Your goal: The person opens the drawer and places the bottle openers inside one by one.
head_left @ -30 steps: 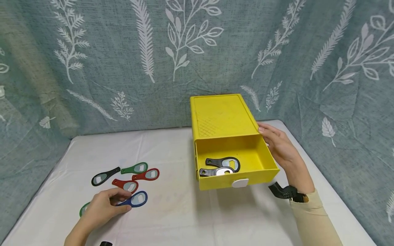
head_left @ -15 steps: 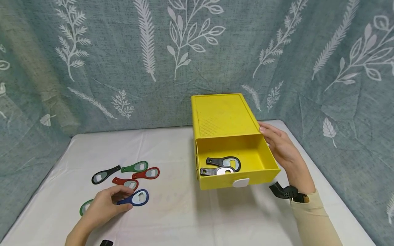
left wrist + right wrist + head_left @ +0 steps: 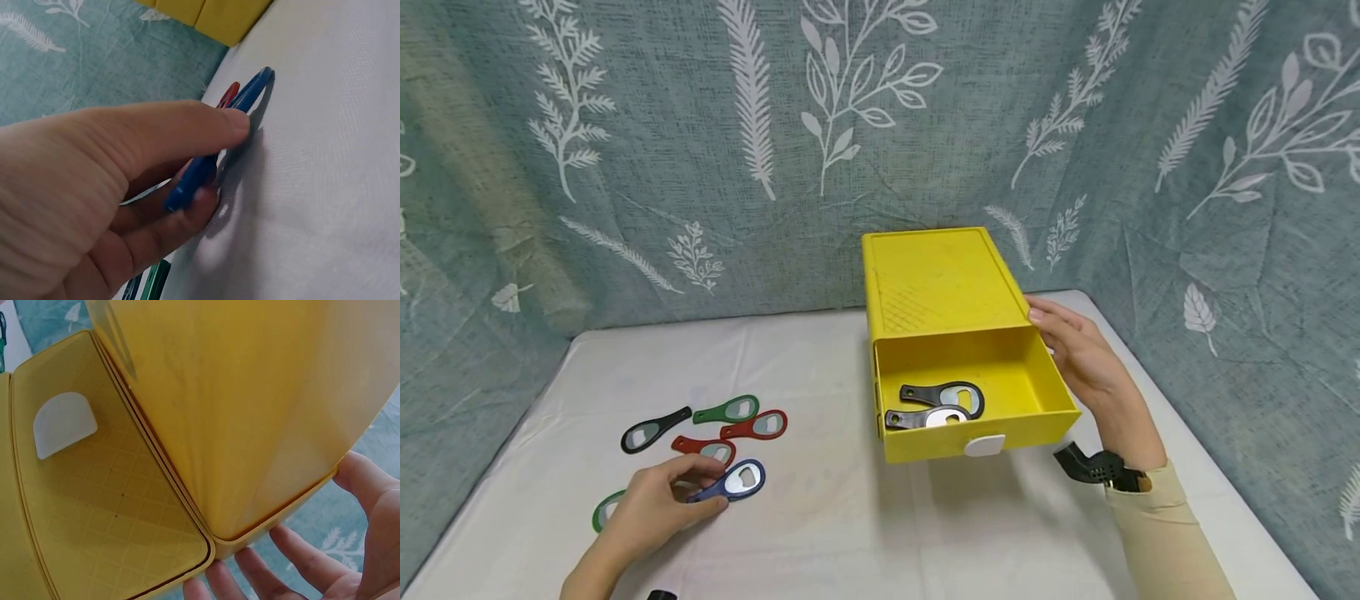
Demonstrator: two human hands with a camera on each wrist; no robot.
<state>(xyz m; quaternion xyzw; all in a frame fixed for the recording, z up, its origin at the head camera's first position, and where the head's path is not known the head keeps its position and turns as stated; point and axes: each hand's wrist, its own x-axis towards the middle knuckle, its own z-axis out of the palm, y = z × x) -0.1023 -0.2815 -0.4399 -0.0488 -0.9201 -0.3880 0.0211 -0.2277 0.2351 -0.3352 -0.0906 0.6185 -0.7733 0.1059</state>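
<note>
My left hand pinches a blue bottle opener by its handle, between thumb and fingers. In the left wrist view the blue bottle opener slants up, with a shadow on the cloth beside it. My right hand rests against the right side of the yellow drawer box, fingers extended along the wall in the right wrist view. The box's top drawer is pulled out. Inside lie two black bottle openers, one partly behind the front panel.
Left of the box lie a black opener, a green opener and two red openers. Another green opener is partly hidden by my left hand. A patterned curtain hangs behind the white-covered table.
The blue bottle opener has tilted up a little and shifted slightly right in my left hand. My right hand stays at the box's side; the drawer has not moved.
</note>
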